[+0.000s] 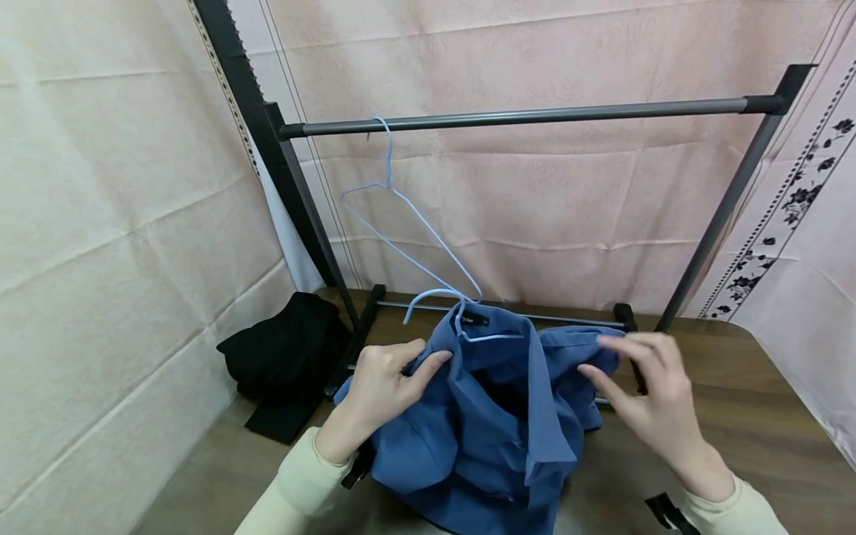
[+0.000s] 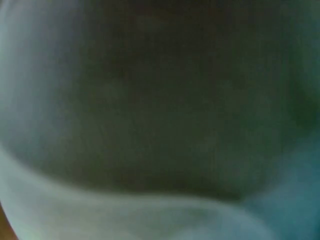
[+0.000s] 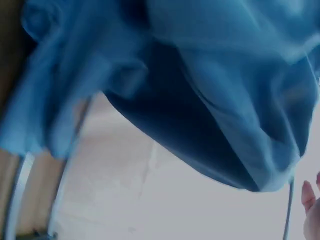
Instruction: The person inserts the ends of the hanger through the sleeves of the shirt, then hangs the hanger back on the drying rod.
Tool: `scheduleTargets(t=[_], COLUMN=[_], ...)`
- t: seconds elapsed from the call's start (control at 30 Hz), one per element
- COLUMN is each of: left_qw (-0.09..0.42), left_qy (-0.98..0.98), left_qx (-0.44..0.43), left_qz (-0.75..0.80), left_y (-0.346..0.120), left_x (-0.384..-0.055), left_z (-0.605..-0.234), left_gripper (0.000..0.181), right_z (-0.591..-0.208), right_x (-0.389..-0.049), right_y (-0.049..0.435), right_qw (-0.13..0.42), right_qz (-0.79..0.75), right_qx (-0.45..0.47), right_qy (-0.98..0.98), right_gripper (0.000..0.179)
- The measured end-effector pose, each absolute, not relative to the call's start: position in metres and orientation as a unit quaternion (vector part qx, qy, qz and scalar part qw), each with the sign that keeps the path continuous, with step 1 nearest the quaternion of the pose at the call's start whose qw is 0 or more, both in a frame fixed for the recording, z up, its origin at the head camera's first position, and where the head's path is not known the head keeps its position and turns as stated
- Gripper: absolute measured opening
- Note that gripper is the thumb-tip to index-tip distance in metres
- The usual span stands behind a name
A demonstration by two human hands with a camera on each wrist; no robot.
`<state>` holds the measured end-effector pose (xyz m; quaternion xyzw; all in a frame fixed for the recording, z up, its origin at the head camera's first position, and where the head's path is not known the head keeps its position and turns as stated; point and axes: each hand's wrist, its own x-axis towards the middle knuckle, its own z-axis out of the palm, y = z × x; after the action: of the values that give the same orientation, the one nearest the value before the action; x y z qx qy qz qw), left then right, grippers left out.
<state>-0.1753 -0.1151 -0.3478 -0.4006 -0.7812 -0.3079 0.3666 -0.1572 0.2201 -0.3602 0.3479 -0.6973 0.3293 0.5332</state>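
A blue collared shirt [image 1: 481,446] with a dark neck label [image 1: 473,318] is held up in front of the rack, its front partly open. Inside its neck sits a light blue hanger [image 1: 461,316], hook showing and pointing left; most of its arms are hidden by cloth. My left hand [image 1: 384,390] pinches the shirt by the collar and shoulder on the left, thumb on the outside. On the other side, my right hand [image 1: 652,379] is at the shirt's shoulder with thumb and fingers apart. The right wrist view shows the shirt [image 3: 225,90] hanging close, fingertips [image 3: 308,196] at the edge.
A second light blue hanger [image 1: 390,186] hangs from the left part of the rack's rail [image 1: 535,117]. Black folded cloth [image 1: 287,349] lies on the wooden table [image 1: 722,371] at left. Pale curtains surround the rack. The left wrist view is dark and blurred.
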Motion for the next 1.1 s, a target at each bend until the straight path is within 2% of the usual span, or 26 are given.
scheduleTargets(t=[0.07,0.13,0.27,0.37,0.5,0.67,0.87,1.0,1.1], left_qw=[0.364,0.362,0.356,0.348,0.341,0.344,0.345,0.365,0.386], left_qy=[-0.777,-0.772,-0.766,-0.767,-0.767,-0.763,-0.770,-0.770,-0.768], left_qx=[-0.410,-0.423,-0.454,-0.466,-0.480,-0.501,-0.498,-0.486,-0.473], left_qz=[-0.308,-0.305,-0.283,-0.271,-0.255,-0.222,-0.202,-0.195,-0.193], left_y=[-0.115,-0.115,-0.113,-0.110,-0.102,-0.086,-0.080,-0.086,-0.096], left_x=[-0.175,-0.175,-0.173,-0.172,-0.170,-0.168,-0.167,-0.169,-0.171], left_z=[-0.348,-0.347,-0.347,-0.349,-0.352,-0.355,-0.355,-0.352,-0.348], left_gripper=[0.047,0.048,0.051,0.050,0.049,0.050,0.047,0.040,0.043], right_z=[-0.355,-0.356,-0.367,-0.379,-0.391,-0.404,-0.410,-0.409,-0.406], right_x=[-0.159,-0.162,-0.165,-0.162,-0.158,-0.155,-0.153,-0.153,-0.152], right_y=[0.228,0.237,0.249,0.248,0.238,0.226,0.223,0.227,0.232], right_qw=[0.513,0.450,0.309,0.259,0.262,0.303,0.350,0.379,0.394], right_qz=[0.325,0.332,0.331,0.313,0.307,0.311,0.303,0.300,0.313], right_qx=[0.331,0.342,0.378,0.406,0.444,0.457,0.443,0.427,0.412], right_qy=[-0.722,-0.755,-0.807,-0.818,-0.800,-0.776,-0.768,-0.764,-0.760], right_gripper=[0.066,0.073,0.055,0.046,0.016,0.030,0.033,0.036,0.038])
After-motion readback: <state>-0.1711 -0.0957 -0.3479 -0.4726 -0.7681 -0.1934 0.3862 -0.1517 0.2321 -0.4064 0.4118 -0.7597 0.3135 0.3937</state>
